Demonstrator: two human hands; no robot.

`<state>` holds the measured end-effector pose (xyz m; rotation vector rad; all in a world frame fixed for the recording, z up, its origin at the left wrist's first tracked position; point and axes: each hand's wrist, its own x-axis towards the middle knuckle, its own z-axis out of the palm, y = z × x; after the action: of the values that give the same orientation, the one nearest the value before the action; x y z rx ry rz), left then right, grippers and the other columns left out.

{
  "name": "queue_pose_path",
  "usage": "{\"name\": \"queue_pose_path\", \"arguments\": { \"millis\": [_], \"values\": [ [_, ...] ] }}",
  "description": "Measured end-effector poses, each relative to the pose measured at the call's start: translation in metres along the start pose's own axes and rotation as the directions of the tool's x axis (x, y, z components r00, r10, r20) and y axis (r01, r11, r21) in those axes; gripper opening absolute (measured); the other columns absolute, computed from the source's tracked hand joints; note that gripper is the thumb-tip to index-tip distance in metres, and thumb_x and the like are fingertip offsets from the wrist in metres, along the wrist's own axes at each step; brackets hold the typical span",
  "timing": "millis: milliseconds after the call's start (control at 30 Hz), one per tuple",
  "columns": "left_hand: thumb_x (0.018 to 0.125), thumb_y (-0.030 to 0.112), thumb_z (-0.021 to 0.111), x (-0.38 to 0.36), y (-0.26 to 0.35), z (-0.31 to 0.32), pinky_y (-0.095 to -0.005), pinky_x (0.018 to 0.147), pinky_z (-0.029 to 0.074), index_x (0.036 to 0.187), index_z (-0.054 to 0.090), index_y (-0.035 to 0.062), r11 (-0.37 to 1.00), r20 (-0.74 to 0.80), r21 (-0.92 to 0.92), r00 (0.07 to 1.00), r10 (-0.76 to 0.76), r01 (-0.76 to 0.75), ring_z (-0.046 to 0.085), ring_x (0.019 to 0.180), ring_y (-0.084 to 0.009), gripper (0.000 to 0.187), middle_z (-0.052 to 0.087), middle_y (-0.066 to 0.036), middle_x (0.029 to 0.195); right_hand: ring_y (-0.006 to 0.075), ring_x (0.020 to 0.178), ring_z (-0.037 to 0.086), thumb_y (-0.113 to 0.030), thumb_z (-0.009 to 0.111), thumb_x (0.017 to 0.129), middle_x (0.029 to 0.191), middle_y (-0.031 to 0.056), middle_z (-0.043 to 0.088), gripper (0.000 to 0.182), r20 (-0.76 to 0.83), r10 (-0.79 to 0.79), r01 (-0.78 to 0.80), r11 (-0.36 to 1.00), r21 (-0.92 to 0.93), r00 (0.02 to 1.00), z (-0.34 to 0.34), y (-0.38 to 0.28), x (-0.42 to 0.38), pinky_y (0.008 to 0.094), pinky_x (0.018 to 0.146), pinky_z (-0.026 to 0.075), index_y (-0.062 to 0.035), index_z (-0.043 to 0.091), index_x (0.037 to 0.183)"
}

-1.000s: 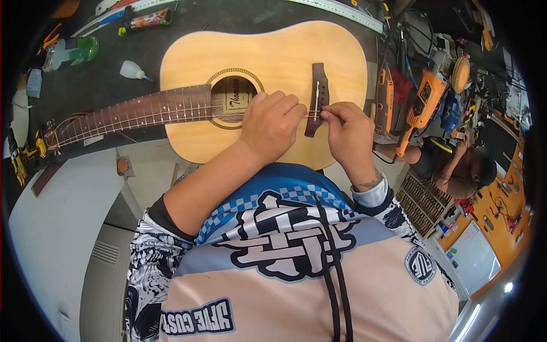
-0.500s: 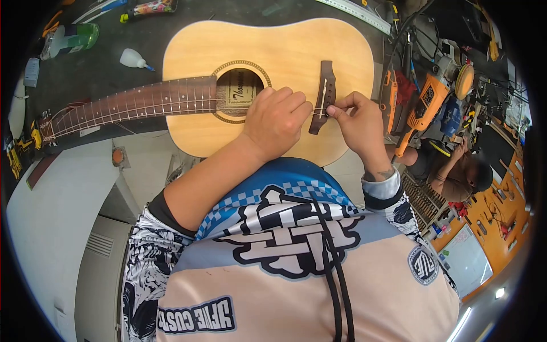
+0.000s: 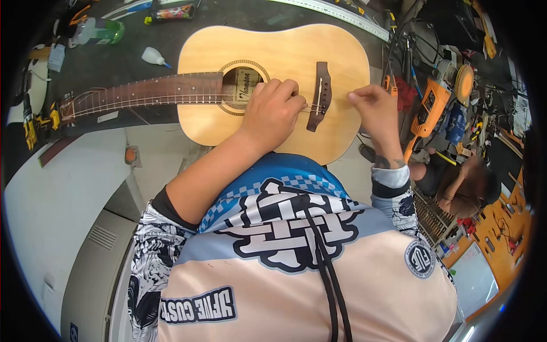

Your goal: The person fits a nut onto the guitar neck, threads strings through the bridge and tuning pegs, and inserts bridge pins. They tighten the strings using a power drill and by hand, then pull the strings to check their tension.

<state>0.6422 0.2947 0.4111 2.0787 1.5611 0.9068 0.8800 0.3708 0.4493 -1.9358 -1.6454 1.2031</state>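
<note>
A pale-topped acoustic guitar [image 3: 211, 48] lies face up, its neck to the left. My left hand [image 3: 273, 111] is closed over the strings between the sound hole [image 3: 240, 80] and the dark bridge [image 3: 320, 91]. Strings run from its fingers to the bridge's near end, where dark bridge pins [image 3: 323, 108] show. Off the bridge, above the guitar's right edge, my right hand [image 3: 376, 108] has its thumb and fingertips together. Whatever they may hold is too small to tell. Along the fretboard [image 3: 154, 91], strings lie on the near side.
A small white glue bottle [image 3: 152, 56] lies beyond the neck, with a green-tinted bottle [image 3: 102, 31] farther left. A long metal ruler [image 3: 336, 12] borders the back. To the right are an orange polisher [image 3: 430, 108] and cables. Another person [image 3: 461, 182] sits at the far right.
My right hand has lifted off the bridge and moved right. My left hand stays closed over the strings. The view has shifted slightly.
</note>
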Motion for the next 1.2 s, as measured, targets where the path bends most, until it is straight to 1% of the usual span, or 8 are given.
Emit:
{"name": "queue_pose_path", "arguments": {
  "millis": [100, 267, 500, 700, 800, 900, 1000, 1200],
  "values": [
    [0.083, 0.014, 0.076, -0.002, 0.002, -0.004, -0.0406, 0.081, 0.043, 0.095, 0.074, 0.0116, 0.998, 0.008, 0.064, 1.0, 0.002, -0.003, 0.06, 0.093, -0.0236, 0.012, 0.062, -0.002, 0.096, 0.0089, 0.073, 0.062, -0.014, 0.082, 0.086, 0.08, 0.0032, 0.07, 0.02, -0.125, -0.005, 0.007, 1.0, 0.011, 0.992, -0.018, -0.007, 0.0, 0.0247, 0.068, 0.05, 0.0023, 0.074, 0.095],
    [0.081, 0.016, 0.079, -0.015, -0.007, -0.046, -0.04, 0.088, 0.043, 0.108, 0.075, 0.0122, 0.991, -0.105, 0.133, 0.994, 0.033, -0.018, 0.061, 0.1, -0.0246, 0.027, 0.065, -0.003, 0.104, 0.0061, 0.073, 0.06, -0.017, 0.081, 0.089, 0.08, 0.0007, 0.07, 0.021, -0.142, -0.16, 0.165, 0.986, 0.024, 0.977, -0.008, -0.003, 0.006, 0.0228, 0.067, 0.048, 0.0014, 0.074, 0.096],
    [0.08, 0.009, 0.08, -0.109, -0.059, -0.165, -0.0408, 0.091, 0.045, 0.109, 0.075, 0.009, 0.972, -0.288, 0.136, 0.946, -0.148, 0.193, 0.063, 0.1, -0.0268, 0.03, 0.068, -0.006, 0.105, 0.0045, 0.072, 0.055, -0.017, 0.079, 0.094, 0.081, -0.0017, 0.066, 0.02, -0.064, -0.234, 0.229, 0.97, -0.076, 0.97, 0.061, -0.071, -0.028, 0.0209, 0.067, 0.046, 0.0007, 0.072, 0.101],
    [0.088, 0.006, 0.076, -0.218, -0.181, -0.278, -0.0371, 0.084, 0.051, 0.109, 0.074, 0.0026, 0.828, -0.578, 0.165, 0.733, -0.359, 0.535, 0.065, 0.093, -0.0283, 0.021, 0.071, -0.011, 0.102, 0.0125, 0.077, 0.066, -0.01, 0.076, 0.093, 0.084, 0.0063, 0.07, 0.014, 0.061, -0.428, 0.429, 0.87, -0.244, 0.902, 0.168, -0.153, -0.058, 0.0273, 0.071, 0.052, 0.0003, 0.071, 0.101],
    [0.092, 0.012, 0.074, -0.254, -0.253, -0.327, -0.0385, 0.082, 0.051, 0.108, 0.075, 0.0024, 0.737, -0.674, -0.015, 0.537, -0.506, 0.676, 0.066, 0.089, -0.0273, 0.019, 0.07, -0.01, 0.097, 0.0182, 0.081, 0.068, -0.007, 0.074, 0.094, 0.091, 0.0108, 0.071, 0.011, 0.104, -0.483, 0.492, 0.826, -0.276, 0.87, 0.211, -0.181, -0.075, 0.0297, 0.073, 0.054, 0.0008, 0.07, 0.1],
    [0.093, 0.013, 0.073, -0.259, -0.3, -0.357, -0.0373, 0.08, 0.052, 0.107, 0.074, 0.0015, 0.658, -0.708, -0.085, 0.419, -0.568, 0.748, 0.066, 0.086, -0.025, 0.018, 0.07, -0.01, 0.094, 0.0223, 0.085, 0.069, -0.006, 0.073, 0.094, 0.095, 0.0135, 0.07, 0.01, 0.092, -0.565, 0.552, 0.739, -0.386, 0.82, 0.227, -0.194, -0.085, 0.0314, 0.075, 0.055, 0.0016, 0.07, 0.1],
    [0.092, 0.012, 0.074, -0.259, -0.337, -0.358, -0.0383, 0.078, 0.052, 0.109, 0.072, 0.0003, 0.743, -0.701, -0.062, 0.501, -0.508, 0.667, 0.067, 0.085, -0.0252, 0.021, 0.07, -0.01, 0.093, 0.0234, 0.085, 0.068, -0.005, 0.072, 0.094, 0.096, 0.0133, 0.069, 0.01, 0.086, -0.506, 0.481, 0.735, -0.479, 0.858, 0.223, -0.196, -0.093, 0.0324, 0.078, 0.054, 0.002, 0.069, 0.101],
    [0.086, 0.008, 0.079, -0.256, -0.346, -0.345, -0.0365, 0.075, 0.054, 0.11, 0.071, 0.0005, 0.75, -0.73, 0.244, 0.625, -0.275, 0.615, 0.068, 0.082, -0.024, 0.026, 0.071, -0.01, 0.094, 0.0224, 0.086, 0.066, -0.007, 0.073, 0.095, 0.095, 0.012, 0.069, 0.011, 0.046, -0.435, 0.382, 0.729, -0.568, 0.899, 0.224, -0.201, -0.111, 0.033, 0.082, 0.052, 0.0015, 0.07, 0.1]
  ]
}}
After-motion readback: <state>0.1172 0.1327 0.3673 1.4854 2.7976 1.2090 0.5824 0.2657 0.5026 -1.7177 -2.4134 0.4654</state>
